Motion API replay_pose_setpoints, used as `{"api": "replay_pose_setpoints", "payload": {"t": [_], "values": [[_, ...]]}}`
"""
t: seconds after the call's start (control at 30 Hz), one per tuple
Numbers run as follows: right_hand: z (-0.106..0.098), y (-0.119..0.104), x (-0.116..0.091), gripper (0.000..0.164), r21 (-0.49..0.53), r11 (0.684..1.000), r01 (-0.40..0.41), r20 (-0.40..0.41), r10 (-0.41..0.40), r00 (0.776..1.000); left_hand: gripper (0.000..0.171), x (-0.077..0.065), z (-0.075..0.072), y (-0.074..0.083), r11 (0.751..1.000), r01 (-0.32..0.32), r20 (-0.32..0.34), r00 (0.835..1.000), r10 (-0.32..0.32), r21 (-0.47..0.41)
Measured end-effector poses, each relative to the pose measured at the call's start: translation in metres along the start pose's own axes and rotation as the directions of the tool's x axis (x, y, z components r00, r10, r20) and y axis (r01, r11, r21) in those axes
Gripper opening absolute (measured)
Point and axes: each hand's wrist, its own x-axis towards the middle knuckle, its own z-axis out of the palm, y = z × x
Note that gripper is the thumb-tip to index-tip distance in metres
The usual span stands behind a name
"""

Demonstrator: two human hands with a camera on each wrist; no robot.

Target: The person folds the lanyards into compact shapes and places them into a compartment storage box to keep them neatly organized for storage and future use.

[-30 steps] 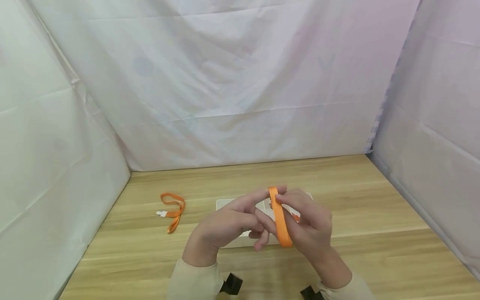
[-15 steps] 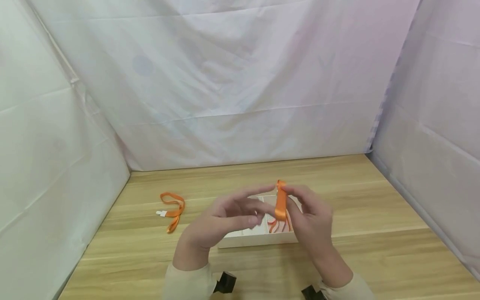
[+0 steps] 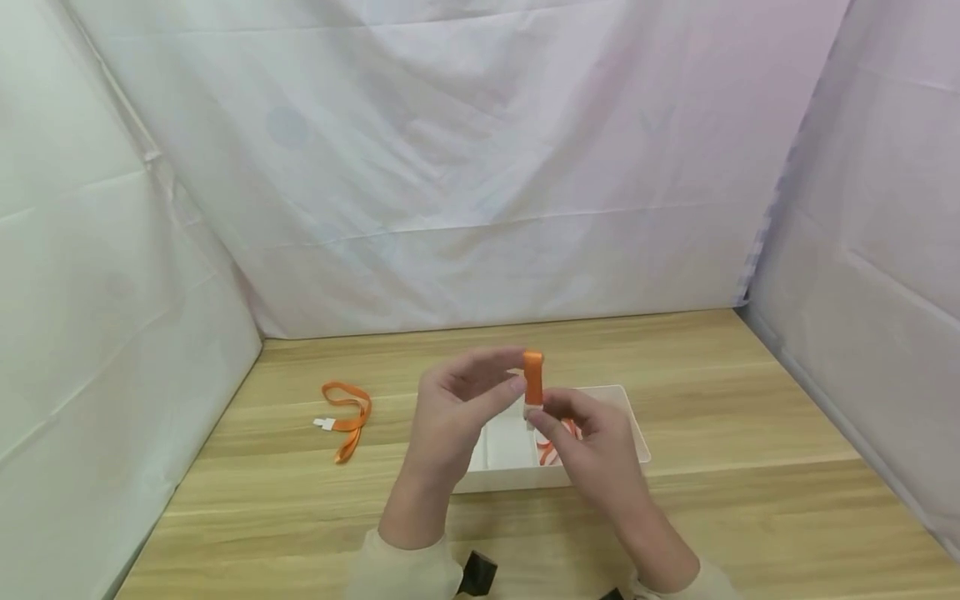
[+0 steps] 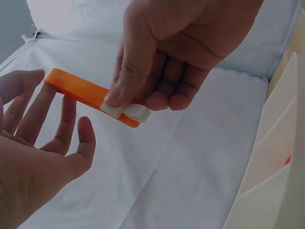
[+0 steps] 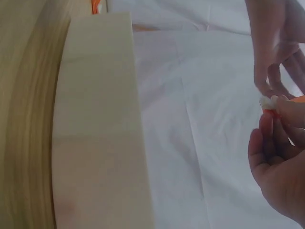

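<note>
A folded orange lanyard (image 3: 533,377) with a white plastic buckle stands upright above the box in the head view. My right hand (image 3: 600,446) pinches its buckle end between thumb and fingers. Near the other end is my left hand (image 3: 453,408), its fingers spread and fairly straight; a fingertip meets the strap's end, while the left thumb lies along its side. The left wrist view shows the folded lanyard (image 4: 81,88) stretched between both hands, with one left fingertip hidden behind it. In the right wrist view, the white buckle (image 5: 268,102) shows at the right fingertips.
Below the hands sits a white divided box (image 3: 510,478), with more orange straps (image 3: 547,451) in one compartment. A second orange lanyard (image 3: 348,423) with a white buckle lies on the wooden table (image 3: 247,508) to the left. White cloth (image 3: 487,167) hangs behind and at both sides.
The wide orange loop has become a short folded strip, now standing with its buckle end down. My left hand has turned more upright; my right hand has shifted down and left to the buckle.
</note>
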Motion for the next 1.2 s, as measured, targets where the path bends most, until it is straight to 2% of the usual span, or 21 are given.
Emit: {"api": "replay_pose_setpoints", "payload": {"t": [0.07, 0.13, 0.2, 0.3, 0.4, 0.53, 0.7, 0.83, 0.9, 0.97, 1.03, 1.1, 1.2], "values": [[0.001, -0.004, -0.003, 0.009, 0.058, 0.991, -0.123, 0.055, 0.120, 0.991, 0.029, 0.001, 0.001, -0.003, 1.000, 0.029, -0.064, 0.998, -0.028, 0.005], [0.001, -0.008, -0.007, 0.010, 0.089, 0.968, -0.234, 0.108, 0.224, 0.969, 0.033, 0.002, 0.002, -0.006, 0.999, 0.041, -0.124, 0.992, -0.037, 0.031], [0.001, -0.011, -0.009, 0.012, 0.103, 0.943, -0.316, 0.149, 0.300, 0.942, 0.035, 0.002, 0.001, -0.011, 0.996, 0.054, -0.171, 0.984, -0.041, 0.076], [-0.001, -0.013, -0.010, 0.015, 0.107, 0.916, -0.386, 0.187, 0.363, 0.913, 0.035, 0.003, 0.001, -0.016, 0.987, 0.066, -0.202, 0.979, -0.036, 0.144], [-0.003, -0.014, -0.010, 0.014, 0.103, 0.906, -0.411, 0.197, 0.387, 0.901, 0.034, 0.002, 0.000, -0.019, 0.978, 0.069, -0.191, 0.981, -0.030, 0.198], [-0.006, -0.013, -0.008, 0.014, 0.094, 0.902, -0.422, 0.209, 0.396, 0.894, 0.031, 0.002, 0.000, -0.020, 0.976, 0.080, -0.175, 0.984, -0.044, 0.201], [-0.008, -0.014, -0.006, 0.014, 0.094, 0.904, -0.418, 0.223, 0.390, 0.893, 0.023, 0.004, -0.002, -0.018, 0.984, 0.137, -0.158, 0.980, -0.117, 0.118], [-0.009, -0.015, -0.005, 0.020, 0.094, 0.903, -0.419, 0.235, 0.389, 0.891, 0.018, 0.005, -0.004, -0.018, 0.973, 0.194, -0.127, 0.976, -0.178, 0.126], [-0.009, -0.014, -0.006, 0.026, 0.108, 0.909, -0.403, 0.249, 0.368, 0.896, 0.018, 0.005, -0.004, -0.019, 0.966, 0.210, -0.111, 0.975, -0.194, 0.149], [-0.009, -0.012, -0.007, 0.031, 0.131, 0.934, -0.333, 0.259, 0.292, 0.921, 0.018, 0.005, -0.005, -0.018, 0.961, 0.220, -0.105, 0.973, -0.204, 0.169], [-0.008, -0.010, -0.009, 0.029, 0.157, 0.962, -0.222, 0.260, 0.176, 0.949, 0.017, 0.006, -0.005, -0.018, 0.956, 0.226, -0.110, 0.972, -0.208, 0.188], [-0.007, -0.008, -0.010, 0.023, 0.171, 0.981, -0.088, 0.252, 0.043, 0.967, 0.016, 0.007, -0.006, -0.017, 0.954, 0.231, -0.118, 0.970, -0.211, 0.193], [-0.007, -0.005, -0.011, 0.020, 0.154, 0.985, 0.073, 0.226, -0.107, 0.968, 0.018, 0.008, -0.006, -0.016, 0.953, 0.240, -0.125, 0.967, -0.220, 0.182]]}}
